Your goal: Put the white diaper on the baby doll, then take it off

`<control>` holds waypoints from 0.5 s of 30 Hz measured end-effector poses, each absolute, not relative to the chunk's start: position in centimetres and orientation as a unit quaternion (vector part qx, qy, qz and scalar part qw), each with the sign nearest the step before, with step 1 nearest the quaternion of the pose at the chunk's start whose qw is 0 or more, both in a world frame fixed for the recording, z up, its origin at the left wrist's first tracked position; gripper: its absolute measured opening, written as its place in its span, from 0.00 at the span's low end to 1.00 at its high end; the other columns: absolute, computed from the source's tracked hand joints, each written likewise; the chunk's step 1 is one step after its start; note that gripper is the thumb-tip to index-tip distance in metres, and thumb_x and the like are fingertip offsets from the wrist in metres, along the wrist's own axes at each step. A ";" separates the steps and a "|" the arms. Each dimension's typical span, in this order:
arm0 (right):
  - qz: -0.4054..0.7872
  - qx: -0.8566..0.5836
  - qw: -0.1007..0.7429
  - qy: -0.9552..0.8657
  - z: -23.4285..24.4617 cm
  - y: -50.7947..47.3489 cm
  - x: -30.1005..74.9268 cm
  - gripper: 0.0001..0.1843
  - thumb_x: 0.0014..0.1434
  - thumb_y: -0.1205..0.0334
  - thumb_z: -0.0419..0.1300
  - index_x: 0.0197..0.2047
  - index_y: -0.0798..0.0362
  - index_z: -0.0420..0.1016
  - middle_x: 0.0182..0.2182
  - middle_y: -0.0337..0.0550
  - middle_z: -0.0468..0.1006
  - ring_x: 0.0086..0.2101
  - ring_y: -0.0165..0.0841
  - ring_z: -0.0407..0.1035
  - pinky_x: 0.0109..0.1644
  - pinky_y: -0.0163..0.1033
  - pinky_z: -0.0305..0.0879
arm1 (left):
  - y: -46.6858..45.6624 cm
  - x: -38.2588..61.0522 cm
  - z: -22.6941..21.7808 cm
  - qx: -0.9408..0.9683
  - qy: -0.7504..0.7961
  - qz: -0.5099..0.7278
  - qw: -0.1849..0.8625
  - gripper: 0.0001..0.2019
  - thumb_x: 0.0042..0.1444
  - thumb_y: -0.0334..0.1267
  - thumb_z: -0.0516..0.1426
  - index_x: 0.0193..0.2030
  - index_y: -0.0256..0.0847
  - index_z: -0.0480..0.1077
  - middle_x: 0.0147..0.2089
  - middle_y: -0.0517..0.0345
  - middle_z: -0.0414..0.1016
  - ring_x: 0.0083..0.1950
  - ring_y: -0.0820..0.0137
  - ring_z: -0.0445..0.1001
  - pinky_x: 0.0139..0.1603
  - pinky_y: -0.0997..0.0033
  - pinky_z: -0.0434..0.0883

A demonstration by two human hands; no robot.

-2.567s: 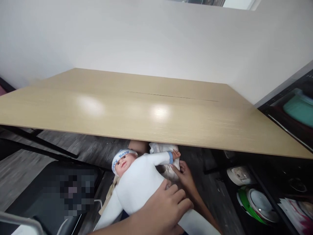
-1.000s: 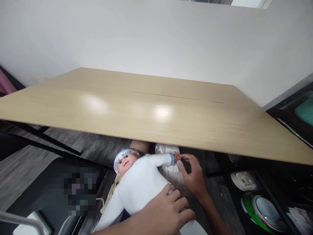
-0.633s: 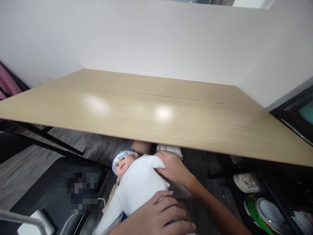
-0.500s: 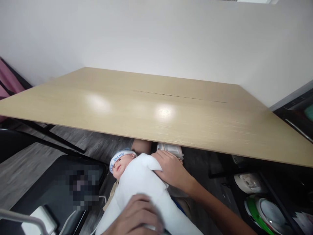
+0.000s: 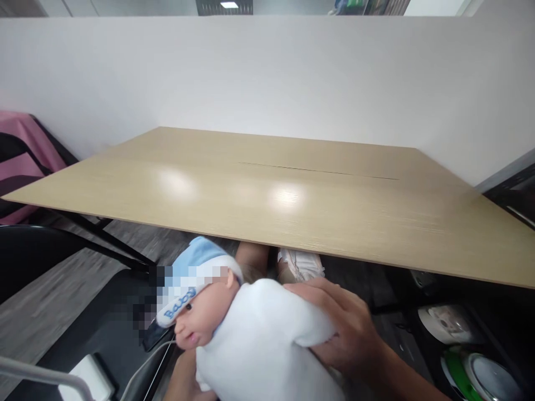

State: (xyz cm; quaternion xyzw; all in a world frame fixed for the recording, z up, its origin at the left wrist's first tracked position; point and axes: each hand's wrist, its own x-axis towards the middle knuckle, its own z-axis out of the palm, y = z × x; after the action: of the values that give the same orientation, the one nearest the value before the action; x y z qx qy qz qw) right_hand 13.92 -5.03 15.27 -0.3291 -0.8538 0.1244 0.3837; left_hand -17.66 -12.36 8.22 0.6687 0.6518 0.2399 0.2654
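Observation:
A baby doll [image 5: 263, 334] in white clothes and a light-blue cap [image 5: 196, 253] is held over my lap, its head tipped to the left. My left hand [image 5: 188, 379] is at its near shoulder, below the head, with most of the fingers hidden by the white cloth. On the other side, my right hand [image 5: 346, 320] wraps round the doll's arm and side, gripping the white sleeve. Beyond the right hand, a white diaper [image 5: 303, 264] lies on my leg, partly under the table edge.
A wooden table [image 5: 267, 206] stretches across in front, against a white partition [image 5: 267, 78]. To the left is a black chair [image 5: 67, 340] bearing a white charger-like block [image 5: 86, 379] and a cable. At lower right, a shelf holds round containers [image 5: 480, 367].
The doll has been raised towards me and looks larger. My left hand has moved from its torso to below its head. My right hand has shifted to the doll's side.

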 end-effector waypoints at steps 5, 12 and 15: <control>0.098 -0.491 0.315 -0.806 18.5 -3.5 18.8 0.16 0.67 0.53 0.67 0.57 0.38 0.83 0.43 0.40 0.89 0.37 0.46 0.85 0.37 0.46 0.77 | -8.8 -16.7 10.8 0.712 0.562 0.257 0.333 0.24 0.65 0.54 0.62 0.64 0.51 0.72 0.57 0.54 0.87 0.55 0.50 0.87 0.51 0.57 0.84; 0.060 -0.607 0.250 -0.752 17.4 2.5 25.2 0.14 0.64 0.42 0.65 0.40 0.41 0.83 0.30 0.43 0.86 0.27 0.47 0.79 0.26 0.44 0.63 | 1.7 -13.4 16.1 0.778 0.528 0.192 0.281 0.16 0.60 0.45 0.65 0.53 0.44 0.72 0.48 0.54 0.87 0.48 0.52 0.87 0.41 0.66 0.72; 0.062 -0.620 0.242 -0.744 16.6 3.7 27.1 0.15 0.65 0.39 0.65 0.41 0.40 0.84 0.33 0.46 0.88 0.30 0.48 0.81 0.26 0.45 0.64 | 4.8 -12.9 16.6 0.801 0.525 0.156 0.242 0.20 0.57 0.42 0.65 0.56 0.43 0.74 0.49 0.52 0.87 0.48 0.52 0.86 0.41 0.66 0.70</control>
State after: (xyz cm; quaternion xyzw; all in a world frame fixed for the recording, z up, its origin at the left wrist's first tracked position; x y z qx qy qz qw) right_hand 27.15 3.70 16.62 -0.6201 -0.7436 0.0624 0.2422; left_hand -12.90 4.83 16.58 0.8013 0.5246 0.1560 0.2416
